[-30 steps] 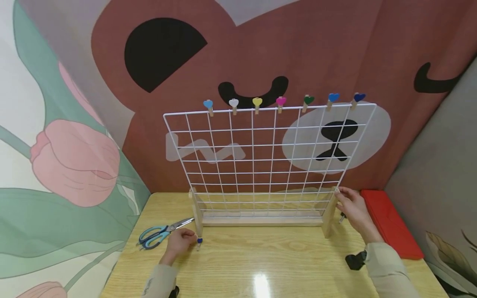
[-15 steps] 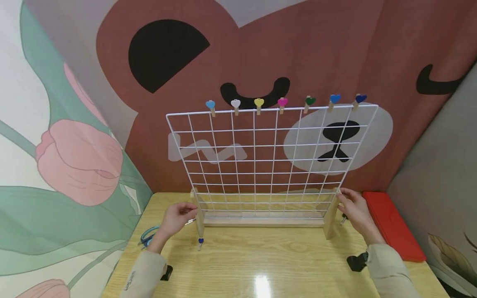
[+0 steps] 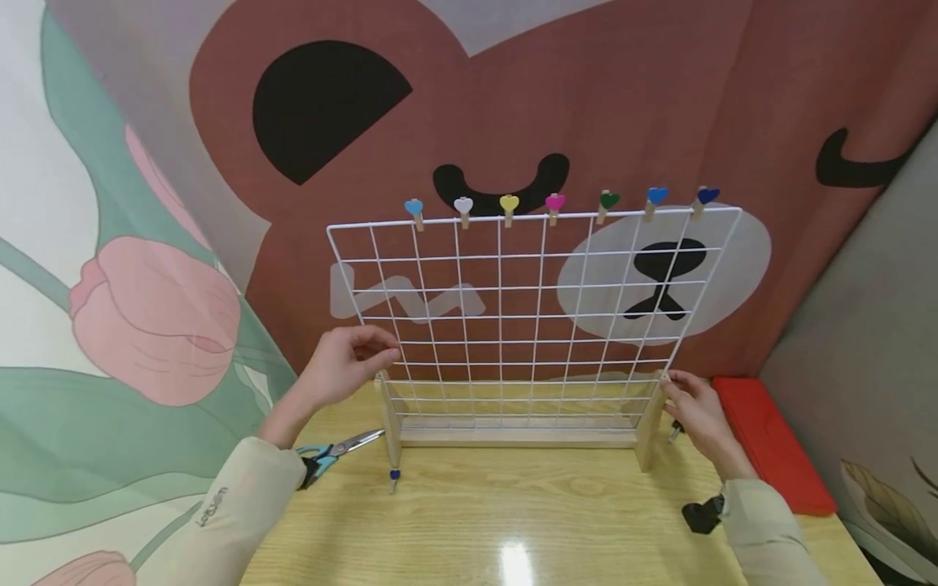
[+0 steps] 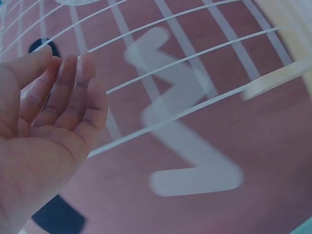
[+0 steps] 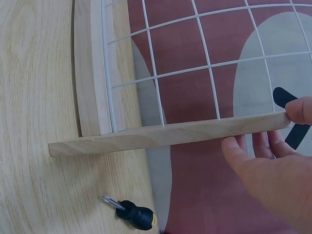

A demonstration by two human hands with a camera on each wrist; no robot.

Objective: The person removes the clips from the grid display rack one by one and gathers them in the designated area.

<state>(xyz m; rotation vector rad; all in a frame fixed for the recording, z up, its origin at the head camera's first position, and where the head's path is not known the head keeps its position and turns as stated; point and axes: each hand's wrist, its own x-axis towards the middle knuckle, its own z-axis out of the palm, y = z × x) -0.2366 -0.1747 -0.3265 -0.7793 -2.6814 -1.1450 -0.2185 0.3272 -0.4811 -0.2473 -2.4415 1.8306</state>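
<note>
Head view: seven heart clips (image 3: 509,201), one wire grid (image 3: 528,317), one pair of scissors (image 3: 339,449).

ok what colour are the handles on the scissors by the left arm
Teal-blue with dark inner edges; the scissors show best in the head view, partly hidden behind the left sleeve.

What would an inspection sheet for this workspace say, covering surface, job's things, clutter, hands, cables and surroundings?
Surface: wooden table, glossy, light glare near the front edge.
Job's things: white wire grid upright in a wooden stand; seven heart clips along its top wire.
Clutter: scissors, blue-tipped clip, small screwdriver, red case.
Hands: left hand open by the grid's left edge; right hand grips the stand's right post.
Cables: nothing seen.
Surroundings: cartoon bear backdrop, tulip print on the left.
</note>
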